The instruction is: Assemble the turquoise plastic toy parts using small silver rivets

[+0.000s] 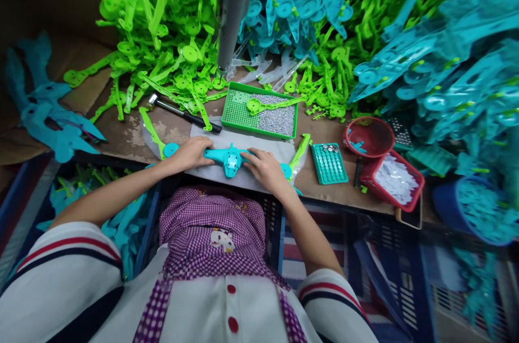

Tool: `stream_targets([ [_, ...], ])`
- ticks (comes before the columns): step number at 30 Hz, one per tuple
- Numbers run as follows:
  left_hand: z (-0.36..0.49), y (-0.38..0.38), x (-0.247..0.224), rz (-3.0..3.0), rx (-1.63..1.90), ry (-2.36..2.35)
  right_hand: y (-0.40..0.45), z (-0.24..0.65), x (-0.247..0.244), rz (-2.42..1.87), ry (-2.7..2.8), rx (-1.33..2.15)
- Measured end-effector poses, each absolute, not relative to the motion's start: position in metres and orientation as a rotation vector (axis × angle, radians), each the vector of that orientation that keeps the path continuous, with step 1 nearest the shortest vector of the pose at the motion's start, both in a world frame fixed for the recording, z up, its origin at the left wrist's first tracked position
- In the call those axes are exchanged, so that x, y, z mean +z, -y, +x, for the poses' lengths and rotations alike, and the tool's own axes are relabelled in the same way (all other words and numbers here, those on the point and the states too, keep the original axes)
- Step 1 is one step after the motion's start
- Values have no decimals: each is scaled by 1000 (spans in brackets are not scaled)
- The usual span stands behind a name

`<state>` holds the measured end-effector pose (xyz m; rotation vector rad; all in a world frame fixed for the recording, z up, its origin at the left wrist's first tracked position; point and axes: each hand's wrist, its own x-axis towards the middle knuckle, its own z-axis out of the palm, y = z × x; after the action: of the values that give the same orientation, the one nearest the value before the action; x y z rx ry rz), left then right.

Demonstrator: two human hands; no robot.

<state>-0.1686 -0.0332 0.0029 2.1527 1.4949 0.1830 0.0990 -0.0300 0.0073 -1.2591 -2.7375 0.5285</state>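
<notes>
A turquoise plastic toy body (231,161) lies across a pale sheet (194,172) at the bench's front edge. Light green plastic arms flank it: a left one (152,129) and a right one (300,154), each close to a round turquoise part. My left hand (190,153) is closed on the body's left side, fingers bent over it. On the opposite side my right hand (265,169) grips it with fingertips near its middle. Both palms cover parts of the piece, so how the green arms join it is hidden.
A grey electric screwdriver (235,10) hangs point down. Behind the sheet are a hammer (182,111) and a green tray (239,129) of small screws. Right stand a turquoise tray (329,164), red containers (368,137) and a blue bucket (444,197). Green parts (162,24) pile up behind.
</notes>
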Motion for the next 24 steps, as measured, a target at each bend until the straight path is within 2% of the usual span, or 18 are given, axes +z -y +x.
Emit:
stream_targets([
  [9,-171,34,1,2101,187,-1437,26,101,8,-1247,2738,622],
  [15,-163,30,7,2073,65,-1459,19,100,6,-1216,2685,774],
  [24,-162,26,5,2094,183,-1373,20,101,9,-1219,2675,773],
])
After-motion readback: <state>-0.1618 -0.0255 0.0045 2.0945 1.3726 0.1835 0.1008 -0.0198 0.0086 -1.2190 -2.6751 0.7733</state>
